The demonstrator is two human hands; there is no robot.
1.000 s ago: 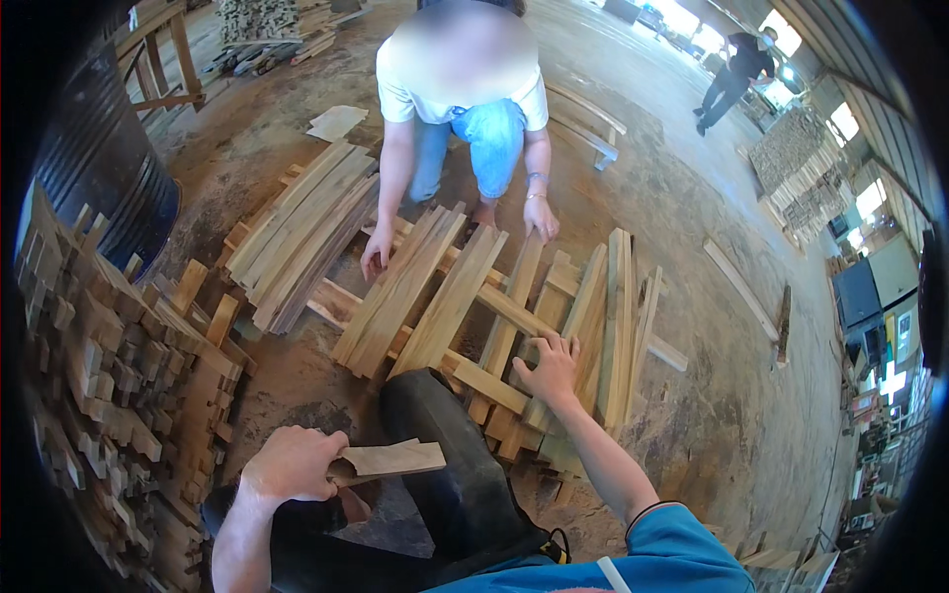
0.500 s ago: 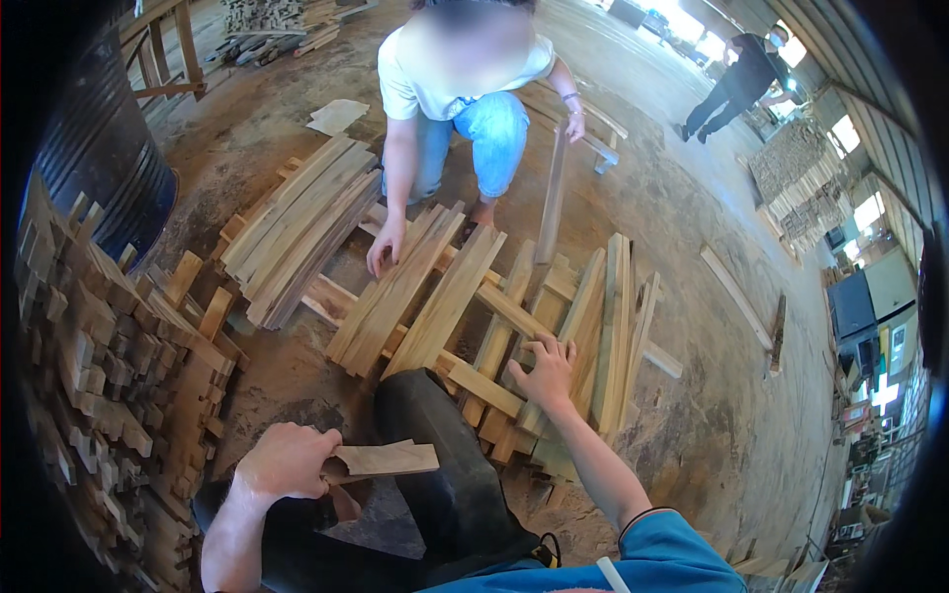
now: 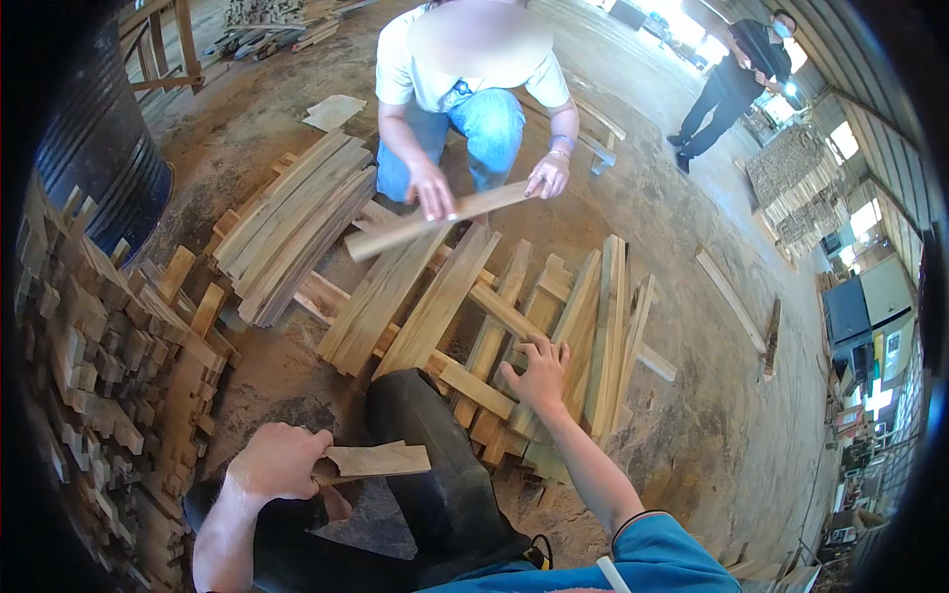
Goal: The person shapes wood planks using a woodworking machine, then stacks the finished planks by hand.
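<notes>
My left hand [image 3: 279, 462] grips a short flat piece of wood [image 3: 380, 460] above my dark trouser leg [image 3: 435, 465]. My right hand [image 3: 539, 373] rests with fingers spread on the slats of a wooden pallet frame [image 3: 494, 326] lying on the floor. Opposite me a crouching person in a pale shirt and jeans [image 3: 460, 89] holds a long plank [image 3: 435, 219] in both hands over the far end of the frame.
A stack of long planks [image 3: 292, 222] lies left of the frame. Piled short wood blocks [image 3: 99, 346] fill the left side beside a dark drum [image 3: 94, 138]. Loose boards [image 3: 732, 296] lie at right. Another person in dark clothes [image 3: 736, 69] stands far back right.
The crouching person has lifted a long plank from behind and now holds it in both hands across the frame. My own hands have barely moved.
</notes>
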